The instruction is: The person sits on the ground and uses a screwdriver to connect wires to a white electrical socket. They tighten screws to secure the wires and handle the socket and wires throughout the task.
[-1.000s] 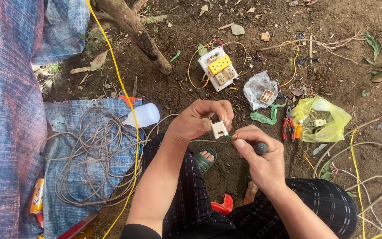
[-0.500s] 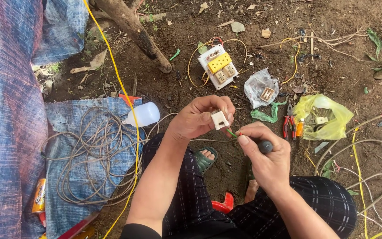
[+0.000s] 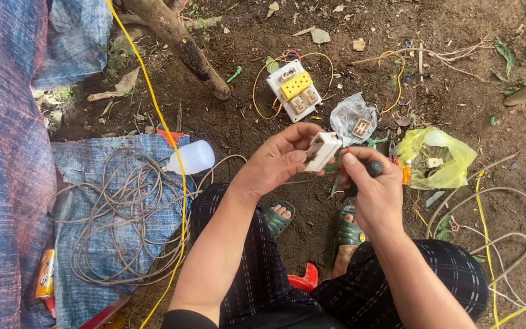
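The left hand grips a small white socket block between thumb and fingertips, holding it up in front of the knees, just this side of the white and yellow socket panel that lies on the dirt. The right hand is closed around the dark handle of a screwdriver, its tip pointing at the side of the block where red and green wire ends show; the tip itself is too small to make out. To do this well, the block should be braced firmly, with the thumb pressing it against the fingers so it cannot twist under the turning force, and the screwdriver kept in line with the screw so it does not slip toward the left fingertips. The wire ends likely need to sit fully in their terminals before tightening. Right of the panel a clear plastic bag holds another small part, and further right of it lies a yellow plastic bag. Left of the panel, a white bottle rests at the edge of a blue tarp, near a loose coil of grey cable; a yellow cord crosses it.
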